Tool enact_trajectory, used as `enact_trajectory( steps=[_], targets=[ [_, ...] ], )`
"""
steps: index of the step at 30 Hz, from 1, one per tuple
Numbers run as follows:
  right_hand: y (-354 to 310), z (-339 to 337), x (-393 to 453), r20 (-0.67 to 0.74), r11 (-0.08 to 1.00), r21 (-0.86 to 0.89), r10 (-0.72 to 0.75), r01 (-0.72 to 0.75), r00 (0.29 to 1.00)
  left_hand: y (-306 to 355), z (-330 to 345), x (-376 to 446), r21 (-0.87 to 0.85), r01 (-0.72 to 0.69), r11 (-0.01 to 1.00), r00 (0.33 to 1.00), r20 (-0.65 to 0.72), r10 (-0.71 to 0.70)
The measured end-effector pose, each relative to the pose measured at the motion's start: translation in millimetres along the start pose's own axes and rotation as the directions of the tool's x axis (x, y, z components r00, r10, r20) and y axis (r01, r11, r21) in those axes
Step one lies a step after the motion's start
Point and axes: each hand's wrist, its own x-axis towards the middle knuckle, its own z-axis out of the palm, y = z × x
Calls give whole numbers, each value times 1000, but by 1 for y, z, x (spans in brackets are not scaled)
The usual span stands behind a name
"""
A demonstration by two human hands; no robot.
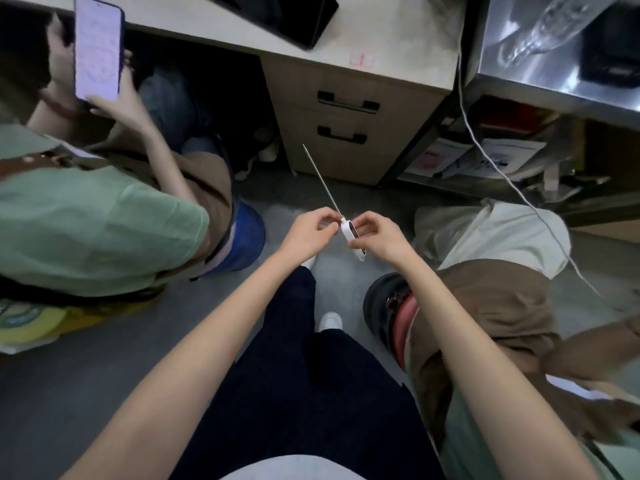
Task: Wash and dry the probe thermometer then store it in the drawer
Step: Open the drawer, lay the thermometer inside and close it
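I hold the probe thermometer (350, 233) in front of me above the floor. Its white body with a dark display sits between my hands, and the thin metal probe points up and to the left. My right hand (379, 235) grips the white body. My left hand (311, 232) pinches the base of the probe where it joins the body. Ahead stands a wooden drawer unit (346, 123) with two shut drawers and black handles.
A seated person in a green shirt (86, 216) holds a phone (98, 46) on the left. Another person (502, 306) crouches close on the right. A white cable (485, 147) hangs by a steel counter (554, 53). Grey floor lies between them.
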Motion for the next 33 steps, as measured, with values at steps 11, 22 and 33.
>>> enact_trajectory(
  steps=[11,22,33],
  targets=[
    [-22,-25,83,-154,996,18,91,-89,984,5,-45,132,372,-66,926,992,127,20],
    [9,-47,153,-210,998,-10,62,-66,976,-16,-31,235,552,-109,827,982,189,3],
    [37,-54,237,-191,994,-110,-32,11,981,-41,-1,319,656,-147,741,989,123,87]
  ],
)
